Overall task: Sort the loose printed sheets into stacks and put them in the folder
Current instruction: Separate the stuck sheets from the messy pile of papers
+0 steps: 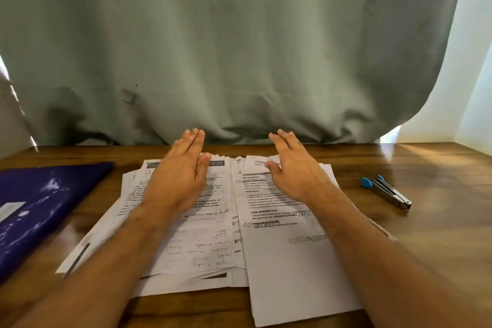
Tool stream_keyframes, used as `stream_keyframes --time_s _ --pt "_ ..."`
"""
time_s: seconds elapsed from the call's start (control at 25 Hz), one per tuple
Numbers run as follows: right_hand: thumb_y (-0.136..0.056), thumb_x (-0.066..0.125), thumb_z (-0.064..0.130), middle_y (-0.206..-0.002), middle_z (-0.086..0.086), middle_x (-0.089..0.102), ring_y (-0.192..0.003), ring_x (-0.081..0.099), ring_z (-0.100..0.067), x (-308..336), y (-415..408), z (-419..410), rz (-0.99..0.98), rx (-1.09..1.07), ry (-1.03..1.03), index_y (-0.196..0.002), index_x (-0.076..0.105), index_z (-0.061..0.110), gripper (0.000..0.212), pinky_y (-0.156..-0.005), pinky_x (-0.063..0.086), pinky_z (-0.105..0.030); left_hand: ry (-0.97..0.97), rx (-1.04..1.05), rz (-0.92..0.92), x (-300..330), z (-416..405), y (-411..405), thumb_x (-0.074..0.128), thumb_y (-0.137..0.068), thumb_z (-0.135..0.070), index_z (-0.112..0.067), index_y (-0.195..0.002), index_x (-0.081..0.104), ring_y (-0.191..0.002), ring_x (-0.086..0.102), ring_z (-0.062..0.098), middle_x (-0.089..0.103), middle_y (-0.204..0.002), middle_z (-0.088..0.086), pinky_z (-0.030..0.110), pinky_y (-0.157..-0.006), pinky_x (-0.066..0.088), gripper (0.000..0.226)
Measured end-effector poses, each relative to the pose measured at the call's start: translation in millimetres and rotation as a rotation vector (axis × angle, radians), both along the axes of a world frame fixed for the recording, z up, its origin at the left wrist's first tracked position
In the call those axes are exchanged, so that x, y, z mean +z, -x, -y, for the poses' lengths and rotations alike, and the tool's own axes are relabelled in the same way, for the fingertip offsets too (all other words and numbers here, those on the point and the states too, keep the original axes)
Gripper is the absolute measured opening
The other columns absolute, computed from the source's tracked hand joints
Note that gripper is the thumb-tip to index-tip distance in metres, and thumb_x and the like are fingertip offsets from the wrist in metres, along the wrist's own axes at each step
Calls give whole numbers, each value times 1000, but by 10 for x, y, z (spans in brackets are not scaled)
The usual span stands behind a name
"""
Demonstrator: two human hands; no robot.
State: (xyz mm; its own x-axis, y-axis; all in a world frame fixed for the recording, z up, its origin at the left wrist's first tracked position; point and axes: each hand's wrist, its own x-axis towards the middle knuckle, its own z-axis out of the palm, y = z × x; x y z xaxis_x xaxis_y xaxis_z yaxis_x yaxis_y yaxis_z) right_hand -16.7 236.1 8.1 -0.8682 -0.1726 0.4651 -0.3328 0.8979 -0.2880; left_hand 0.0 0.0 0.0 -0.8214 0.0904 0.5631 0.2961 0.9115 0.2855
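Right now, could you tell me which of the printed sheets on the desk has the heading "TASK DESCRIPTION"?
The top sheet on the right, under the right hand. The left pile's top sheet, under the left hand, carries handwriting lower down instead.

Home desk: wooden tabletop (426, 234), grey-green curtain (239, 48) behind, stapler (386, 192).

Daylight from the right, glare on the wooden table (439, 168), motion blur on forearms, wide-angle bending at edges

stapler (387, 192) on wooden desk (439, 221) | grey-green curtain (239, 48) behind
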Motion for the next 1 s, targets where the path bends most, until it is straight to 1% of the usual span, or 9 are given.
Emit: stream_keyframes --time_s 0.08,0.12,0.2,0.32,0.44,0.72,0.84,0.92,1.0 --pt "-94 57 21 -162 1 14 -150 9 -20 -41 23 28 36 4 -40 -154 23 22 68 -120 20 -39 -57 48 103 -75 36 43 34 -107 -36 -29 -160 16 -154 12 10 15 -167 -9 30 -120 11 56" --pt "-92 59 19 -160 2 20 -148 14 -20 -65 13 46 50 -5 -69 -152 28 23 68 -118 23 -39 -77 76 164 -117 45 42 40 -107 -29 -31 -159 20 -153 16 12 18 -167 -9 33 -121 15 56" --pt "-90 62 24 -153 2 33 -141 26 -20 -98 -23 92 112 -33 -116 -147 39 26 62 -113 31 -39 -112 88 298 -180 39 19 48 -104 -24 -33 -157 26 -152 23 18 24 -166 -7 39 -121 21 58" --pt "-89 64 36 -139 1 50 -127 43 -20 -73 -82 155 210 -100 -172 -133 57 29 45 -104 42 -42 -78 98 421 -168 16 -1 60 -98 -39 -33 -155 32 -148 33 23 34 -162 -3 43 -119 27 63" --pt "-90 63 41 -120 3 64 -103 58 -15 -99 -130 213 303 -94 -138 -119 67 27 32 -94 51 -36 -67 90 492 -177 43 -15 59 -96 -50 -30 -151 40 -143 41 25 43 -157 0 44 -117 33 62" --pt "-89 61 49 -117 2 65 -99 60 -17 -113 -184 293 375 -143 -139 -121 65 24 41 -91 52 -36 -51 85 508 -154 79 -57 58 -96 -53 -28 -148 47 -139 45 23 47 -154 -2 43 -117 35 59" --pt "-89 60 48 -112 0 63 -92 56 -17 -105 -234 362 396 -136 -168 -121 62 22 41 -86 50 -35 -17 105 523 -134 102 -52 59 -94 -55 -29 -146 50 -138 46 22 48 -153 -2 43 -116 37 58" --pt "-90 62 41 -102 -1 60 -86 52 -17 -85 -270 417 376 -118 -176 -119 61 20 36 -82 47 -35 52 112 550 -56 110 -12 63 -91 -55 -28 -141 56 -131 52 20 55 -147 -2 39 -112 41 57" --pt "-90 65 35 -96 -1 55 -84 50 -18 -70 -308 466 340 -87 -173 -120 60 18 35 -82 47 -36 100 106 596 53 86 57 70 -87 -55 -27 -133 63 -117 60 15 64 -136 -3 33 -103 46 54"
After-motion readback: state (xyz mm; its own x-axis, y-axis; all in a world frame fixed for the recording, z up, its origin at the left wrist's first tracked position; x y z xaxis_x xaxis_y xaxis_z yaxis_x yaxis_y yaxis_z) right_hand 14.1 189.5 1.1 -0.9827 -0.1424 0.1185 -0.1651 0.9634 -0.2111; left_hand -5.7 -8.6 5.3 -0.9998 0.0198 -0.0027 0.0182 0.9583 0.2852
